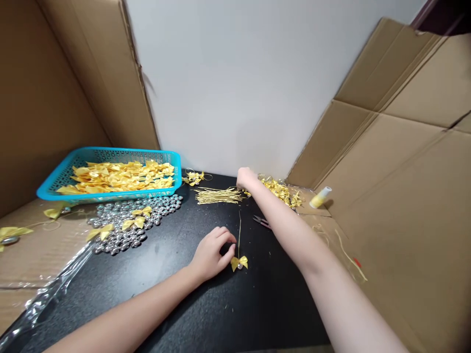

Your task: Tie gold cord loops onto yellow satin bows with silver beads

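Observation:
My left hand point(215, 252) rests on the black table, fingers curved and thumb apart, with nothing between them. Just right of its fingertips lies a yellow ribbon bow point(240, 264) with a silver bead at its middle. A thin gold cord point(240, 233) runs straight up from that bow. My right hand point(246, 178) reaches to the back, closed, by the right end of a bundle of cut gold cords point(218, 195). What its fingers hold, if anything, is hidden. Close behind it is a pile of small yellow bow pieces point(281, 191).
A blue basket point(110, 197) of yellow bows stands back left. Silver beads point(125, 240) spread before it, several bows among them. Thread snips point(262, 222) lie under my right forearm. A yellow thread spool point(320, 197) stands at right. Cardboard walls point(397, 186) flank the table.

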`<state>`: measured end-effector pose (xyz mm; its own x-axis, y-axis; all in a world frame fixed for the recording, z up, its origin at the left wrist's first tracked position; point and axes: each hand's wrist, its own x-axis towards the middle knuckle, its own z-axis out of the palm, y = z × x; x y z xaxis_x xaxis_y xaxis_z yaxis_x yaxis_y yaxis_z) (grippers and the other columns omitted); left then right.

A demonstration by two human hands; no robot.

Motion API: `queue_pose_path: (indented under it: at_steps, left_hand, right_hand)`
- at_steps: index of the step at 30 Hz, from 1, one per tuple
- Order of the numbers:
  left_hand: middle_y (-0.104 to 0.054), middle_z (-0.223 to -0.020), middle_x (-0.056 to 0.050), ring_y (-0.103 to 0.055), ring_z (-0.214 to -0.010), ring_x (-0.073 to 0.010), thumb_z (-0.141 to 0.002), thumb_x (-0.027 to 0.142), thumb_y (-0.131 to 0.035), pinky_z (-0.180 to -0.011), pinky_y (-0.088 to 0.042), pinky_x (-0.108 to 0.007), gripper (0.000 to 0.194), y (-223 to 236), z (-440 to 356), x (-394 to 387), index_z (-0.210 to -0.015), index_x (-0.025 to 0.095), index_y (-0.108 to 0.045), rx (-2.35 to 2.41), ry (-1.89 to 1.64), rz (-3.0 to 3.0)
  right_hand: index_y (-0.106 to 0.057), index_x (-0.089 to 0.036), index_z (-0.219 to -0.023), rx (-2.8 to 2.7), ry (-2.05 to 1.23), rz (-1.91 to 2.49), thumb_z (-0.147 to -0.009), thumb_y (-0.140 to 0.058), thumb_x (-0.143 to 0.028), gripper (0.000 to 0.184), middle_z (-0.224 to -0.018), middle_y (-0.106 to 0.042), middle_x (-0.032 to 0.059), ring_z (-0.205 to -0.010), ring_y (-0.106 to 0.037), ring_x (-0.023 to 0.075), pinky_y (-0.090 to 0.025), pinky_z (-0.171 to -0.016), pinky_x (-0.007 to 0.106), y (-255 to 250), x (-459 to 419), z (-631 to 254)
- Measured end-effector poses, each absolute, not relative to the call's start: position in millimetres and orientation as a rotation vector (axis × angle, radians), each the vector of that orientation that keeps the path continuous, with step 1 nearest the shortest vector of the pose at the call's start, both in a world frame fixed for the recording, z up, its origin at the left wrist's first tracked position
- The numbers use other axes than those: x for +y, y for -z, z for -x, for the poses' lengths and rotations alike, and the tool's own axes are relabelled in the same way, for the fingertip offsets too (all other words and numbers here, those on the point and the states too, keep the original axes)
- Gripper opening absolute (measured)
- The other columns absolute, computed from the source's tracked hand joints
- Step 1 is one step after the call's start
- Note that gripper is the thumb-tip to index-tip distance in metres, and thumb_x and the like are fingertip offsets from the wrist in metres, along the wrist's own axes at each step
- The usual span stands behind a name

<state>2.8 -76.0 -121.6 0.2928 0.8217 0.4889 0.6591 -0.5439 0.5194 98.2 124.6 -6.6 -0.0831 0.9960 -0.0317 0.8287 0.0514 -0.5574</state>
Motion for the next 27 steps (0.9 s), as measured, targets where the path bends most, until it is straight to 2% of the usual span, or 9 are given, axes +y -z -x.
queue_pose_path:
  at_steps: [4, 5, 7, 9, 12, 15, 19, 23, 27]
  left_hand:
    - [-0.066, -0.087, -0.005, -0.061, -0.086, -0.0215, -0.087, 0.029, -0.051, -0.078, -0.047, -0.031, 0.014, 106, 13, -65, -0.091, 0.021, -0.063, 1.602, -1.213, -2.257]
    - [-0.066, -0.090, -0.007, -0.061, -0.088, -0.0228, -0.088, 0.032, -0.051, -0.078, -0.047, -0.032, 0.019, 99, 20, -61, -0.096, 0.021, -0.063, 1.695, -1.250, -2.208]
    - [-0.065, -0.084, -0.007, -0.062, -0.081, -0.0233, -0.088, 0.037, -0.051, -0.073, -0.045, -0.031, 0.028, 84, 32, -51, -0.104, 0.019, -0.064, 1.864, -1.266, -2.105]
    - [-0.065, -0.075, -0.006, -0.061, -0.071, -0.0231, -0.082, 0.040, -0.059, -0.066, -0.043, -0.030, 0.028, 70, 41, -42, -0.097, 0.019, -0.069, 1.945, -1.184, -2.048]
    - [-0.064, -0.059, -0.004, -0.060, -0.062, -0.0223, -0.068, 0.036, -0.070, -0.059, -0.041, -0.028, 0.016, 58, 42, -35, -0.068, 0.020, -0.070, 1.920, -0.983, -2.007]
    - [-0.063, -0.052, -0.004, -0.059, -0.054, -0.0205, -0.066, 0.031, -0.066, -0.055, -0.040, -0.028, 0.018, 57, 35, -34, -0.053, 0.019, -0.066, 1.816, -0.837, -1.937]
    - [-0.065, -0.051, -0.002, -0.058, -0.044, -0.0159, -0.070, 0.033, -0.057, -0.050, -0.043, -0.025, 0.023, 59, 29, -41, -0.062, 0.017, -0.071, 1.598, -0.710, -1.796]
    - [-0.070, -0.060, -0.004, -0.062, -0.045, -0.0159, -0.073, 0.032, -0.048, -0.046, -0.046, -0.024, 0.033, 56, 28, -53, -0.079, 0.015, -0.075, 1.401, -0.631, -1.653]
    - [-0.071, -0.060, -0.003, -0.063, -0.048, -0.0147, -0.072, 0.035, -0.058, -0.048, -0.047, -0.022, 0.025, 51, 25, -66, -0.072, 0.016, -0.073, 1.332, -0.625, -1.608]
  right_hand:
    - [-0.059, -0.016, -0.116, -2.074, -0.508, 1.774, -0.092, -0.059, -0.030, 0.028, -0.119, -0.061, 0.0093, -0.103, -0.062, 0.0214, -0.053, -0.087, 0.041, -22, 104, -100]
    - [-0.062, -0.015, -0.110, -2.105, -0.470, 1.752, -0.090, -0.061, -0.027, 0.023, -0.115, -0.063, 0.0089, -0.102, -0.063, 0.0217, -0.053, -0.088, 0.042, -25, 94, -102]
    - [-0.071, -0.012, -0.084, -2.162, -0.392, 1.699, -0.077, -0.070, -0.006, 0.010, -0.099, -0.069, 0.0152, -0.100, -0.065, 0.0280, -0.049, -0.090, 0.043, -26, 71, -109]
    - [-0.072, -0.012, -0.072, -2.222, -0.329, 1.655, -0.070, -0.069, 0.003, 0.016, -0.090, -0.071, 0.0164, -0.097, -0.067, 0.0310, -0.049, -0.087, 0.043, -24, 47, -117]
    - [-0.074, -0.014, -0.073, -2.296, -0.250, 1.609, -0.071, -0.064, 0.001, 0.018, -0.086, -0.073, 0.0149, -0.091, -0.068, 0.0301, -0.050, -0.082, 0.039, -16, 18, -128]
    - [-0.076, -0.016, -0.078, -2.305, -0.204, 1.591, -0.075, -0.060, -0.003, 0.021, -0.087, -0.074, 0.0122, -0.089, -0.069, 0.0267, -0.050, -0.080, 0.034, -6, 0, -138]
    - [-0.076, -0.018, -0.080, -2.269, -0.197, 1.578, -0.078, -0.058, -0.008, 0.021, -0.084, -0.074, 0.0087, -0.083, -0.068, 0.0225, -0.050, -0.077, 0.030, 6, -15, -150]
    - [-0.075, -0.017, -0.079, -2.210, -0.204, 1.536, -0.079, -0.057, -0.009, 0.020, -0.087, -0.074, 0.0094, -0.083, -0.067, 0.0218, -0.048, -0.077, 0.030, 16, -22, -157]
    - [-0.073, -0.017, -0.073, -2.138, -0.270, 1.454, -0.078, -0.057, -0.007, 0.019, -0.082, -0.072, 0.0080, -0.078, -0.064, 0.0199, -0.046, -0.077, 0.030, 27, -26, -160]
